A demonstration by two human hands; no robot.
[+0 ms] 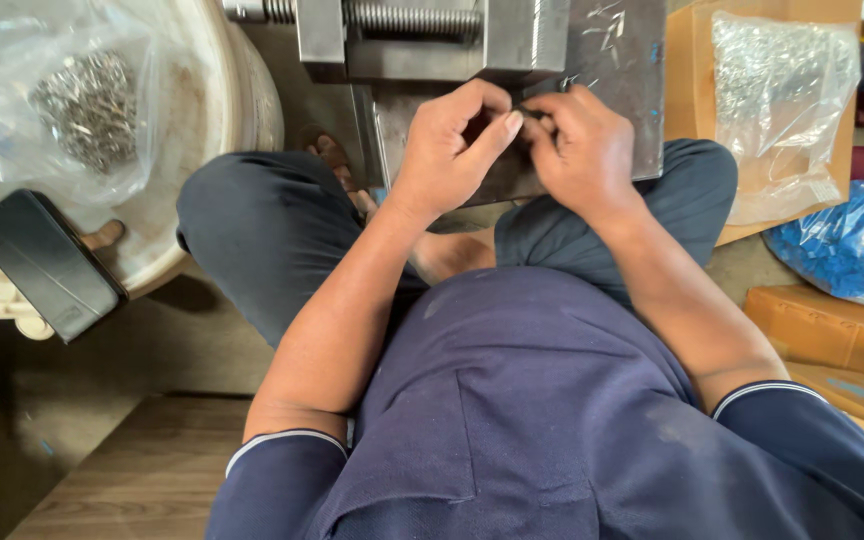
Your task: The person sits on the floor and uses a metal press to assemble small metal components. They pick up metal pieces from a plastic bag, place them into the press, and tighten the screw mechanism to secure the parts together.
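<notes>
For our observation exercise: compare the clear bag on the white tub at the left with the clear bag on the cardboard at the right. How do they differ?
The left bag holds a dense grey clump of small metal parts; the right bag holds lighter, silvery parts spread flatter. The left bag rests on a round white tub beside a black case; the right bag lies on flat cardboard. Both are clear plastic and untouched by either hand.

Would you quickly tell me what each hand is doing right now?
Left hand: fingers curled, pinching a small dark part at the fingertips.
Right hand: fingers curled, pinching the same small part; what it is cannot be told.
</notes>
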